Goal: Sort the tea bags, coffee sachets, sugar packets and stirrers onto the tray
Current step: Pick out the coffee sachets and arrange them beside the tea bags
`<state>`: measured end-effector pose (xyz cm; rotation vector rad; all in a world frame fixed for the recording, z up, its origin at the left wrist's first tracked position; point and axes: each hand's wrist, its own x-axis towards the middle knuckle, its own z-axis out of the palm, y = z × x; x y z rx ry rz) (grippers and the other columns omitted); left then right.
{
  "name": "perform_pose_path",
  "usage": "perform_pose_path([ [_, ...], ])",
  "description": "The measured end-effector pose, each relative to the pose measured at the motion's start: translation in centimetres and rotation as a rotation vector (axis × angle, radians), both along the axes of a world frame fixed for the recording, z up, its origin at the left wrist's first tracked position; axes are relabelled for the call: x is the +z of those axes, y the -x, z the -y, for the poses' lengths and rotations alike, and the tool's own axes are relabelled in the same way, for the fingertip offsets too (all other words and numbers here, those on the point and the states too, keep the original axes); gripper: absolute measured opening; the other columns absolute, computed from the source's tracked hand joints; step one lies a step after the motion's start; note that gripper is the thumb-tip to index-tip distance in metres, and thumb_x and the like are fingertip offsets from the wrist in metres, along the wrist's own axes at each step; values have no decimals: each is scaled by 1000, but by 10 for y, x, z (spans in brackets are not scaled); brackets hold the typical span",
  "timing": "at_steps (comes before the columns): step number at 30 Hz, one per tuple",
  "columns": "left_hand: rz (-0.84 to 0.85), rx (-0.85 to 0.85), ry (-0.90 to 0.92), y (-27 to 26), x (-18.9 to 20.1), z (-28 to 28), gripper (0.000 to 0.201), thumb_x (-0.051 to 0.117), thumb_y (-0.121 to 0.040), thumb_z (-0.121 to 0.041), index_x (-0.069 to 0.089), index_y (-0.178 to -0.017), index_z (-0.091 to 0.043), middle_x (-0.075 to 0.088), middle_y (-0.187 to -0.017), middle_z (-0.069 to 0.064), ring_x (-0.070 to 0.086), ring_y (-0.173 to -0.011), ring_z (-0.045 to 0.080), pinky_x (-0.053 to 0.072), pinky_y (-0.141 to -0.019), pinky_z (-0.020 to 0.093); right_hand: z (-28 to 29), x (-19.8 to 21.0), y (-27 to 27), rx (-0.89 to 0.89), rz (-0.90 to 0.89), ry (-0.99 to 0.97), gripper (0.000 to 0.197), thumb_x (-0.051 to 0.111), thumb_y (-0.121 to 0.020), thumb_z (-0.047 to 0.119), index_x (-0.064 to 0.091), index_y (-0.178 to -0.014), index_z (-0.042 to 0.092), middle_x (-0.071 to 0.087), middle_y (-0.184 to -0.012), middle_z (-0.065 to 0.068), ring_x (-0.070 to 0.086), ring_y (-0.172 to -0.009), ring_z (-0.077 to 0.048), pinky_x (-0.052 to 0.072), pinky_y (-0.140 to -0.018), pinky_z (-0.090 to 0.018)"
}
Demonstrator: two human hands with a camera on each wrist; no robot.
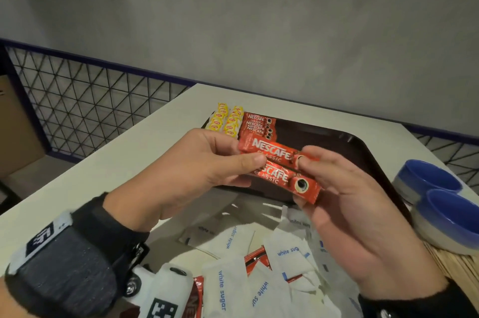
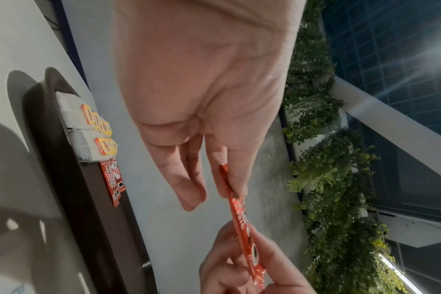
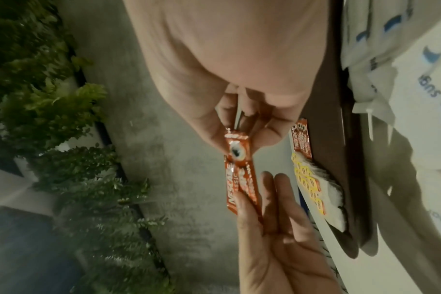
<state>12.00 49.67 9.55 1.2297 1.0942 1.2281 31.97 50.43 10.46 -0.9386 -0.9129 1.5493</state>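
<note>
From the head view, the left hand (image 1: 197, 162) and the right hand (image 1: 344, 203) pinch two red coffee sachets (image 1: 274, 164) between them, each grip clamped on one end. The sachets are long, flat and shiny. Just past the grips lies the dark tray (image 1: 363, 151), with bare room on its right part. Yellow tea bags (image 1: 225, 120) and more sachets sit at its far left corner. Under the hands lie white paper sugar packets (image 1: 225, 289) on the white surface (image 1: 124, 157).

In the left wrist view, the sachets (image 2: 239, 214) run from the fingers (image 2: 189, 191) down to the other hand.

In the right wrist view, the fingers (image 3: 214, 123) pinch the sachets' end.
</note>
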Motion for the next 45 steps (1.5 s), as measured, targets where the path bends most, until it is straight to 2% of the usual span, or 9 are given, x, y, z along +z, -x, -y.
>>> perform_pose_path([
  [5,36,80,-2,-2,-1,-1,15,84,-63,-25,74,-60,-15,81,-91,15,79,-83,22,60,-67,22,3,0,2,16,62,-67,13,72,-82,8,76,-94,8,79,-88,-12,77,-74,-16,56,-53,-24],
  [12,143,131,-28,-5,-1,-3,9,83,-64,-17,77,-64,-11,79,-85,15,77,-78,20,60,-65,20,4,-10,7,-32,326,-300,13,76,-85,6,76,-95,13,78,-82,-7,76,-72,-21,61,-61,-29],
  [17,201,153,-25,-3,1,-4,32,83,-64,-10,67,-92,-7,78,-88,17,78,-79,22,61,-61,21,2,-11,4,5,310,-329,14,75,-85,6,80,-92,16,77,-84,-9,71,-67,-16,56,-55,-26],
  [22,215,156,-21,-3,5,0,52,82,-63,-9,64,-112,-14,78,-93,21,77,-76,27,59,-55,23,0,-10,2,-4,206,-265,29,76,-69,18,79,-98,14,77,-87,-11,68,-68,-15,51,-54,-28],
  [26,211,127,-36,-2,2,-1,40,81,-67,-7,75,-106,-15,80,-95,17,78,-75,25,61,-59,23,-1,-10,1,-11,173,-251,34,77,-67,24,79,-101,18,78,-92,-9,70,-73,-14,52,-57,-29],
  [29,212,132,-46,-1,1,-2,33,81,-68,-8,82,-101,-13,80,-95,16,77,-75,24,61,-61,22,0,-9,2,-8,250,-285,22,77,-77,18,79,-99,21,77,-89,-6,69,-70,-15,54,-57,-29],
  [37,112,143,-71,5,-3,-7,34,81,-69,-11,80,-104,-11,79,-89,19,76,-71,24,62,-62,24,-1,-11,4,-85,414,-363,24,75,-86,10,74,-102,29,77,-86,5,71,-70,-9,60,-58,-25],
  [40,103,157,-72,8,-3,-7,32,82,-68,-14,81,-100,-12,80,-88,18,77,-72,24,62,-62,25,-3,-5,3,-41,549,-375,21,75,-87,16,74,-103,30,76,-87,7,72,-75,-9,59,-61,-22],
  [45,70,164,-73,13,1,-8,36,82,-69,-16,80,-104,-11,80,-90,19,77,-73,23,61,-62,24,-23,29,1,102,1064,-551,10,76,-89,32,75,-99,34,73,-87,9,68,-82,-4,57,-69,-20],
])
